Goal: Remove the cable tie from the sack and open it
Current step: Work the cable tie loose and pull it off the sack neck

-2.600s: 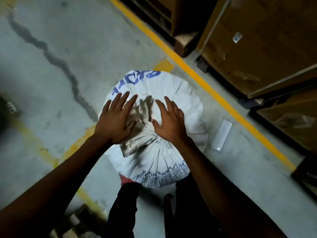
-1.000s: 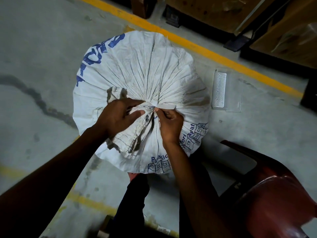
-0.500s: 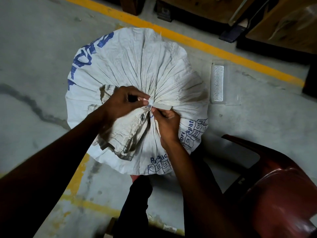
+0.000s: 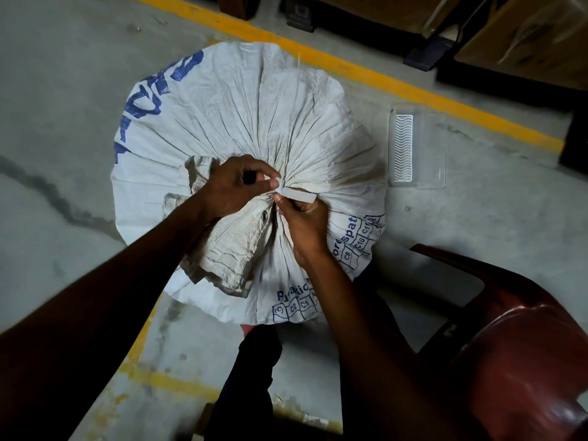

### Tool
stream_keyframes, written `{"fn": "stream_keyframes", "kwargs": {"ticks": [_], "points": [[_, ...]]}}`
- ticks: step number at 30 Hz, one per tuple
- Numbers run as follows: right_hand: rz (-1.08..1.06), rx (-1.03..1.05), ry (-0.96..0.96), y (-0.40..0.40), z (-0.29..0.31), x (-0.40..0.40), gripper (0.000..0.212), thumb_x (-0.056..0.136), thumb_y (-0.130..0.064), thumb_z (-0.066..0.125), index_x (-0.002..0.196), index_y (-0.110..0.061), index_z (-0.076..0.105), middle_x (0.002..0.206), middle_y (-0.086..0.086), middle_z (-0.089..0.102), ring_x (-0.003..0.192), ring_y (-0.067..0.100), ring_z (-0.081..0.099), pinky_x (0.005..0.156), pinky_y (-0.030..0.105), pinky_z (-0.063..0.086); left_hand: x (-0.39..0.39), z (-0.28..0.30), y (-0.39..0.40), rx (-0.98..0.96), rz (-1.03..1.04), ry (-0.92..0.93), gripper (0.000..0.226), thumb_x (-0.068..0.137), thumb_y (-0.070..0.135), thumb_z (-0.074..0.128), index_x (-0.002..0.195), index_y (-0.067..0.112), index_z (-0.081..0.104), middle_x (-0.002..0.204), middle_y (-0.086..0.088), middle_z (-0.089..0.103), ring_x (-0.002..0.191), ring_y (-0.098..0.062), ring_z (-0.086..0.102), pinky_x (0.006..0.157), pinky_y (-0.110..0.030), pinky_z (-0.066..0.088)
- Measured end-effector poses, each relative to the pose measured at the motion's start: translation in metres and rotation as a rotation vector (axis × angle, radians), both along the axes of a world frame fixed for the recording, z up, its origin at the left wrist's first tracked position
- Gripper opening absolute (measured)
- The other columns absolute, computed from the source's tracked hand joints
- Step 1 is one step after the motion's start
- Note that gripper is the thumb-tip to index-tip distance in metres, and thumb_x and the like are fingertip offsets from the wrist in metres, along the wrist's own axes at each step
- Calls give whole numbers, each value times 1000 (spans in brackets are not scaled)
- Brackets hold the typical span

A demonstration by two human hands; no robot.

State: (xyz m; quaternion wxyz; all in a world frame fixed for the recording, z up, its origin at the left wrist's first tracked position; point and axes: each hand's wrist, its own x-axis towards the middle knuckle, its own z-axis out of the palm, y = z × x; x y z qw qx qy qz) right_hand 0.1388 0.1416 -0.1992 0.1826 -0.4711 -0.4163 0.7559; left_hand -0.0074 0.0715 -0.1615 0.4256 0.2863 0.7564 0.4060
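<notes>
A full white woven sack (image 4: 254,116) with blue print stands on the concrete floor, its mouth gathered into pleats at the centre. A pale cable tie (image 4: 299,195) cinches the gathered neck, its free tail sticking out to the right. My left hand (image 4: 235,186) pinches the tie's head end with thumb and forefinger at the knot. My right hand (image 4: 302,224) grips the tie's tail from below, just right of the knot. The sack's loose flap (image 4: 229,249) hangs toward me under my left wrist.
A clear plastic tray (image 4: 416,151) lies on the floor right of the sack. A dark red plastic chair (image 4: 525,345) stands at lower right. A yellow floor line (image 4: 381,78) and pallets with cartons (image 4: 525,33) run behind. My legs are below the sack.
Both hands went from resting flat on the sack top to pinching the cable tie at the neck. In the last half second they barely shifted; the view moved closer.
</notes>
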Motion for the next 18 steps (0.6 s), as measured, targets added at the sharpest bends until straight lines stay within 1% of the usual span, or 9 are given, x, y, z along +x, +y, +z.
{"fn": "stream_keyframes", "kwargs": {"ticks": [2, 3, 5, 6, 8, 10, 13, 16, 18], "points": [[32, 33, -16, 0, -3, -1, 21, 86, -1, 72, 104, -12, 77, 107, 10, 77, 102, 23, 73, 97, 45, 56, 7, -5, 0, 17, 59, 6, 13, 85, 38, 76, 87, 51, 76, 93, -23, 64, 87, -17, 60, 81, -31, 46], [44, 44, -21, 0, -6, -1, 21, 87, -3, 72, 106, -11, 76, 107, 10, 77, 104, 24, 73, 99, 46, 55, 10, -7, -1, 30, 102, 4, 13, 87, 34, 76, 89, 46, 77, 91, -16, 63, 87, -14, 60, 81, -27, 46], [67, 59, -44, 0, -11, -1, 20, 90, -7, 70, 109, -7, 75, 109, 9, 77, 107, 25, 72, 101, 47, 55, 16, -13, -3, 48, 193, -16, 11, 91, 18, 76, 94, 28, 77, 90, -1, 63, 83, -5, 61, 80, -19, 46], [82, 63, -59, -1, -14, -1, 20, 90, -10, 70, 109, -5, 75, 109, 9, 77, 107, 25, 72, 101, 47, 54, 19, -15, -3, 44, 234, -21, 10, 92, 11, 76, 96, 20, 76, 90, 3, 63, 81, -1, 61, 80, -16, 47], [95, 49, -72, -3, -17, 0, 18, 91, -10, 69, 108, -4, 75, 108, 11, 77, 106, 25, 72, 101, 47, 54, 24, -17, -2, 40, 298, -23, 8, 92, 8, 75, 98, 14, 76, 91, 5, 64, 81, 2, 62, 80, -15, 48], [92, 30, -76, -2, -18, 2, 13, 93, -6, 67, 104, -5, 75, 105, 13, 77, 101, 24, 72, 99, 44, 55, 30, -16, -2, 28, 347, -10, 9, 92, 6, 76, 97, 14, 76, 91, 5, 66, 79, 5, 63, 78, -14, 49], [130, 30, -79, 1, -17, 4, 10, 95, -4, 65, 99, -6, 74, 102, 16, 76, 96, 21, 70, 94, 41, 54, 35, -15, -2, 49, 432, -24, 10, 93, 8, 75, 98, 16, 76, 94, 1, 70, 81, 3, 66, 78, -16, 51], [175, 25, -84, 2, -17, 11, 13, 96, 1, 61, 103, 1, 71, 108, 20, 74, 97, 21, 67, 95, 39, 52, 35, -13, 0, 32, 498, -14, 10, 96, 9, 73, 98, 19, 75, 96, -2, 72, 78, 10, 66, 77, -13, 50], [170, -14, -81, 4, -13, 13, 12, 96, 3, 60, 104, 2, 70, 106, 17, 74, 96, 19, 67, 93, 34, 54, 36, -12, 1, 41, 513, -38, 12, 94, 12, 75, 93, 24, 77, 94, -1, 73, 79, 8, 67, 79, -16, 51]]}}
